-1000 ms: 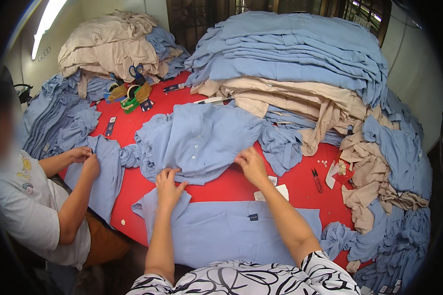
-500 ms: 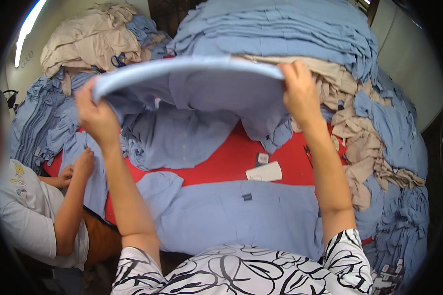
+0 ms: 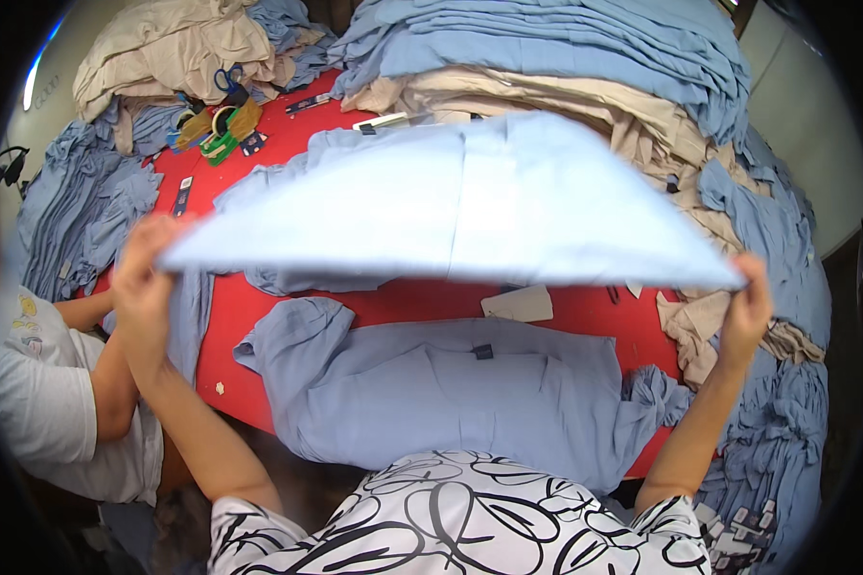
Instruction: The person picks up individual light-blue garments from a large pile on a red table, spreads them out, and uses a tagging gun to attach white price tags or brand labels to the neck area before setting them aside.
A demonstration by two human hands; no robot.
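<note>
A light blue shirt (image 3: 384, 216) is stretched wide above the table, its near edge pulled taut and blurred by motion. My left hand (image 3: 144, 287) grips one end of that edge, fingers closed and smeared; my right hand (image 3: 746, 311) pinches the other end. Beneath it, close to my body, another blue shirt (image 3: 403, 412) lies spread with a small dark label (image 3: 483, 352) at its neckline. Just beyond that one, a white card (image 3: 518, 303) rests on the red table (image 3: 230, 335), partly under the raised cloth's edge.
Blue shirts (image 3: 547, 43) are stacked high at the back, with beige garments (image 3: 173, 57) heaped at the far left. A green tape dispenser (image 3: 221, 144) and blue-handled scissors (image 3: 228, 80) sit near them. Close on my left, a person in a white top (image 3: 43, 402) works. Blue garments (image 3: 777, 431) pile up right.
My hands have spread apart and come down toward me, flattening the held shirt. The tape dispensers at the far left now show. More of the shirt near my body is uncovered at its right.
</note>
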